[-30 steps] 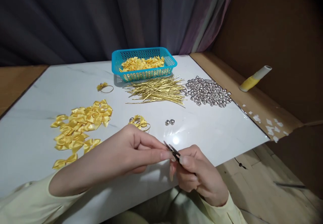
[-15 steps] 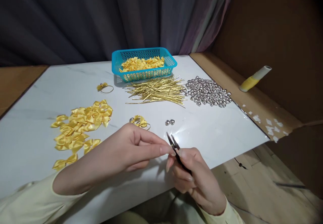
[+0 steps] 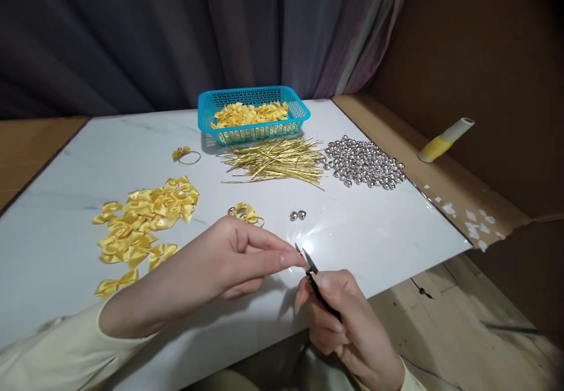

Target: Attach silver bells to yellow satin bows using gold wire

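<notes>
My left hand [image 3: 247, 256] is pinched closed, thumb against forefinger, at the tips of small black pliers. What it pinches is too small to make out. My right hand [image 3: 348, 314] is wrapped round the handles of the pliers [image 3: 312, 270], whose narrow jaws point up and away from me, slightly apart. Just beyond the left hand lies a yellow bow with a gold ring [image 3: 249, 213], silver bells beside it. Two silver bells [image 3: 298, 216] rest on the table past the plier tips.
Yellow satin bows [image 3: 141, 220] lie in a heap at left, near a finished-looking bow ring [image 3: 185, 154]. Behind are a blue basket [image 3: 210, 135] of yellow bows, a pile of gold wire ties [image 3: 273, 161] and many silver bells [image 3: 365, 161]. A yellow-and-white tube [image 3: 445, 140] stands at right.
The pliers and my right hand have shifted slightly right and toward me. My left hand stays pinched at the jaws. The whole view has moved a little.
</notes>
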The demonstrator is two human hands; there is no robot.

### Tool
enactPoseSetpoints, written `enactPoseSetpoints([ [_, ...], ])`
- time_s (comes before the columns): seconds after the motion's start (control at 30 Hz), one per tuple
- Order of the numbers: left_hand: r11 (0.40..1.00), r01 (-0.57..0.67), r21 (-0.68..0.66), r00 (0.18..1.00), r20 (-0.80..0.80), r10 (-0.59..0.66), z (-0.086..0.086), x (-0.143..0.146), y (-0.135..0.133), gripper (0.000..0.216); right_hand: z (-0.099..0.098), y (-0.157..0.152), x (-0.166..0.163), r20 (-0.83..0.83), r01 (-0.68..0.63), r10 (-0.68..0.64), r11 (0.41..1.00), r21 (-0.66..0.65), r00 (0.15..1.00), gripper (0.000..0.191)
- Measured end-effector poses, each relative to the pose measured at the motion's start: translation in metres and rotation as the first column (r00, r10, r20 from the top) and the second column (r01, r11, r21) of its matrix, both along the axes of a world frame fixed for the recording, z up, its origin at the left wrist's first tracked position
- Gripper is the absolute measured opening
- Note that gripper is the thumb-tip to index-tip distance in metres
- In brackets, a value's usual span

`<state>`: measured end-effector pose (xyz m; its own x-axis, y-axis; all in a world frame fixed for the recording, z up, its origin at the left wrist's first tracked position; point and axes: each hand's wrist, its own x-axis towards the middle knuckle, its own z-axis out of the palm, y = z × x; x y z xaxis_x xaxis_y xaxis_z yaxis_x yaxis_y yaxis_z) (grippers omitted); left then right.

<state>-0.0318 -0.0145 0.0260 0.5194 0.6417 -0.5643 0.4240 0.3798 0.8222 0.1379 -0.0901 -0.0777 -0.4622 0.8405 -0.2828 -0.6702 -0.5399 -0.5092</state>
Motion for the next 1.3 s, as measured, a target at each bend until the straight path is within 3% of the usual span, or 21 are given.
enactPoseSetpoints([
  [0.57,0.995,0.092,-0.037,0.996,-0.001,-0.092,-0.0058,-0.002,0.0015,0.029,0.0061,0.0045,-0.0006,0.011,-0.042,0.042,0.999,-0.016,0.999,0.039],
  [1.3,0.999,0.04,-0.032,0.999,-0.03,-0.041,0.001,0.0024,-0.0004,0.03,0.008,0.0057,-0.0028,0.085,-0.051,0.054,0.998,-0.04,0.995,0.047],
])
